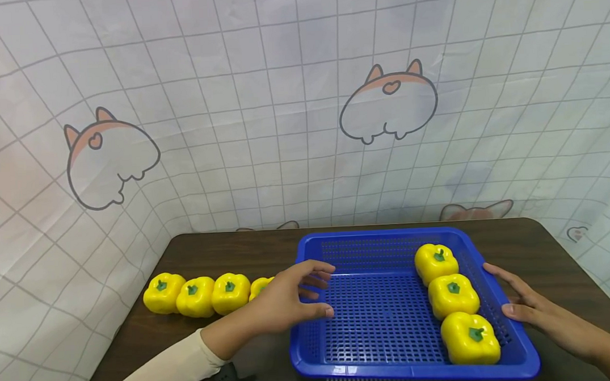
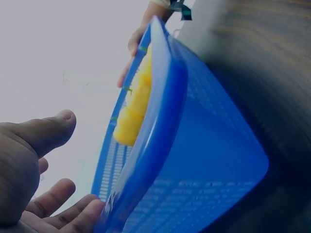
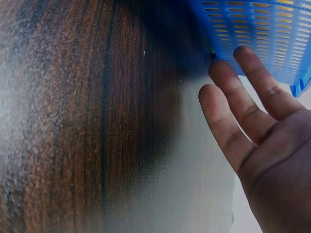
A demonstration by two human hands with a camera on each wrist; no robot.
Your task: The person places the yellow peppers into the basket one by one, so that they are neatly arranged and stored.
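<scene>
The basket (image 1: 372, 318) sits on the table (image 1: 226, 248); the left hand (image 1: 294, 296), fingers loosely bent, hangs over its left rim, holding nothing; the right hand (image 1: 532, 305), fingers nearly straight, is at its right rim; three peppers (image 1: 453, 295) inside line its right side, nearer the right hand; four others (image 1: 230, 293) lie left of it.

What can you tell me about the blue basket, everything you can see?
The blue basket is rectangular with rounded corners, a smooth, wide rim and slotted walls and floor; it looks like plastic. It sits open side up on the dark wood-look table. Three yellow peppers line its right end. The right hand appears to touch its right rim; the left hand is at its left rim, contact unclear.
</scene>
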